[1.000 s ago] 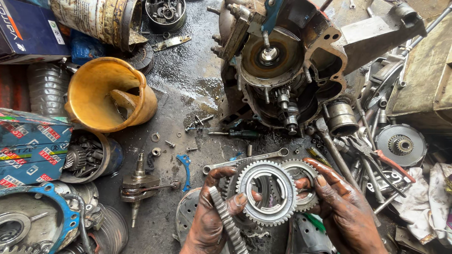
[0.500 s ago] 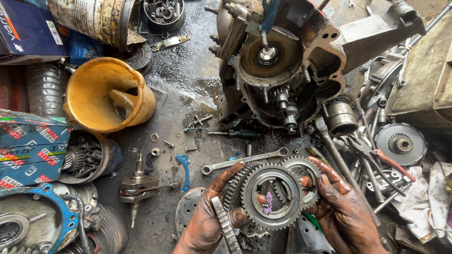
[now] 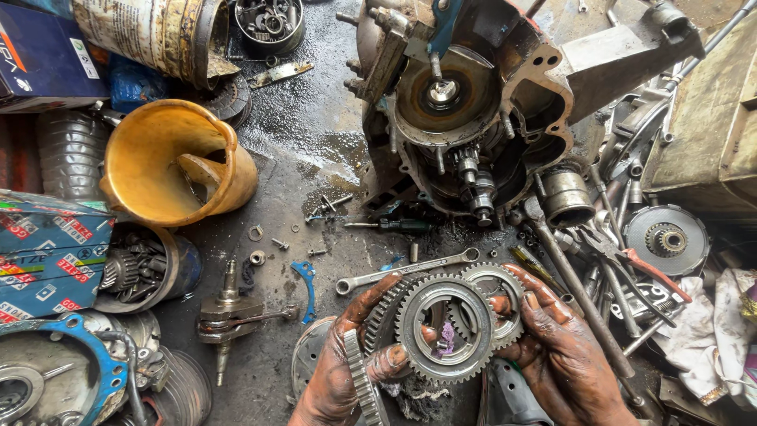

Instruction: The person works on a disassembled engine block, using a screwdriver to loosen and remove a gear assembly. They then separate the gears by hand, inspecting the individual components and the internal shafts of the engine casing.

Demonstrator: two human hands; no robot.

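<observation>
1. Nearest, at the bottom edge: left hand (image 3: 347, 371) and right hand (image 3: 564, 355), both oily, closed on a stack of toothed gears (image 3: 445, 327); left thumb through the bore of the front gear, right fingers curled over the rear gear's rim.
2. Just left of the gears, touching the left palm: another toothed ring (image 3: 361, 379), seen edge-on.
3. Tight on the right: long rods and hand tools (image 3: 599, 292) lying just beside the right hand, a rag (image 3: 702, 331) beyond.
4. A little more room on the left: bare oily floor (image 3: 276, 276) between the left hand and a crankshaft (image 3: 229, 312), dotted with washers and bolts.
5. Just beyond the gears: a combination wrench (image 3: 406, 270), flat, nearly touching the teeth.
6. Further: open engine case (image 3: 473, 102) with exposed shafts, wet floor beside it.
7. Far left: a yellow funnel (image 3: 169, 162) on its side, a dented can (image 3: 154, 31), cardboard boxes (image 3: 47, 252).
</observation>
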